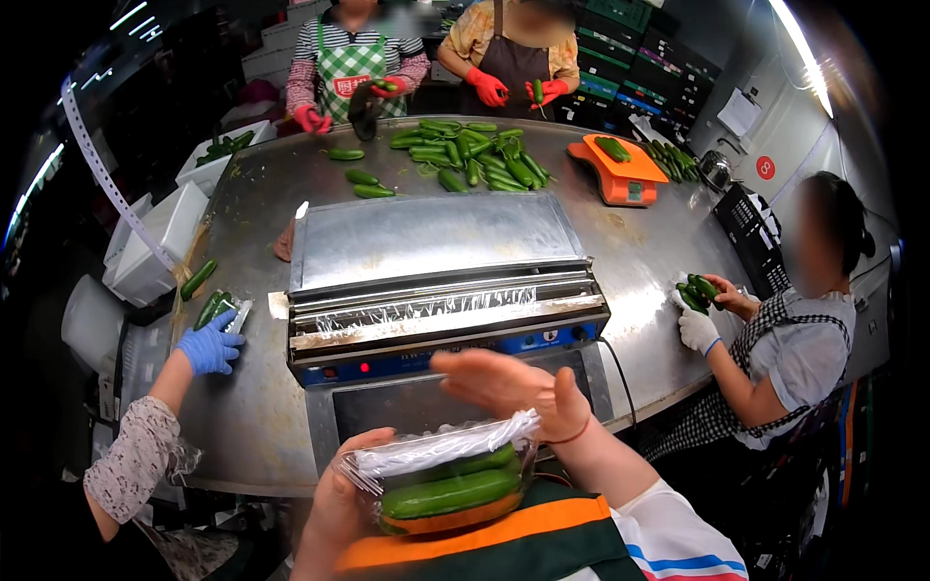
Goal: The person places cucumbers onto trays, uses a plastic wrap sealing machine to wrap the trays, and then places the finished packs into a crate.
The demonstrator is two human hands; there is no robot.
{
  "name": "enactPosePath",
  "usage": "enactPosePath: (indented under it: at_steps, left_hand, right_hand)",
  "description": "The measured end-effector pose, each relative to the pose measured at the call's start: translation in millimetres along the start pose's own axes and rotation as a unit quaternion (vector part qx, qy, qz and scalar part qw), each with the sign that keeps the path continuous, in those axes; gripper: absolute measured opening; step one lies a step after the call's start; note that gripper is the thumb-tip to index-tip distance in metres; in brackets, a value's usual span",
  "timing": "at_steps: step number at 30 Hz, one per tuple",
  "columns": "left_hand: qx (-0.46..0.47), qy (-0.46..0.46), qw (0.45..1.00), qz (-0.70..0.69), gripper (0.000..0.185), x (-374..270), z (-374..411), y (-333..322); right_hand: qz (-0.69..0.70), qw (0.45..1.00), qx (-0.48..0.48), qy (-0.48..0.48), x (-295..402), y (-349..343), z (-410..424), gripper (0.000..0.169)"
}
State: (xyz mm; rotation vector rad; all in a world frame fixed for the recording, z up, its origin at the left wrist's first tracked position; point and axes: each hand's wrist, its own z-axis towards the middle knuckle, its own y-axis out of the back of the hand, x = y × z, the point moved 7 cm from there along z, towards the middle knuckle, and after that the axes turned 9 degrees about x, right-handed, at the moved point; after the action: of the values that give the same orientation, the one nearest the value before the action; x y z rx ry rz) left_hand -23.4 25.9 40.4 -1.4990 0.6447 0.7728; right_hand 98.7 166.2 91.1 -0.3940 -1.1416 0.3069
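My left hand (340,483) grips the left end of a pack of green cucumbers (450,494) in clear plastic film, held close to my apron. Along the pack's upper edge runs a band of bunched, whitish material (447,447). My right hand (519,396), slightly blurred, is raised just beyond the pack with its palm turned toward it and the thumb apart. Nothing is in that hand. Past it stands a film-wrapping machine (436,247) with a steel top, a strip of clear film (429,309) across its slot and a lit red light.
Loose cucumbers (472,152) lie across the steel table (247,407). An orange scale (617,171) stands at the back right. Co-workers' hands handle cucumbers at the left (211,345), right (697,327) and far side. White bins (163,240) line the left edge. A black cable (626,378) hangs right of the machine.
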Motion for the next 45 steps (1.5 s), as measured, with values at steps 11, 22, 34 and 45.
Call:
enactPosePath:
  at_steps: [11, 22, 34, 45]
  left_hand:
    - [-0.012, 0.026, 1.000, -0.006, 0.069, 22.3, 4.2, 13.5]
    - [0.153, -0.056, 0.973, -0.160, 0.070, -24.0, 62.9, -47.9]
    - [0.077, -0.108, 0.989, -0.062, 0.060, -18.7, 66.2, -39.1]
    - [0.000, -0.070, 0.997, 0.042, 0.056, -0.6, 45.7, 1.4]
  right_hand:
    - [0.235, 0.969, -0.041, -0.068, -48.9, -5.8, -29.5, 0.090]
    - [0.306, 0.923, -0.233, -0.008, -47.7, 34.4, -38.5, 0.040]
    - [0.409, 0.888, -0.154, 0.141, -22.4, 49.9, -34.0, 0.049]
    - [-0.083, 0.958, -0.272, 0.044, 0.7, 38.7, -38.2, 0.035]
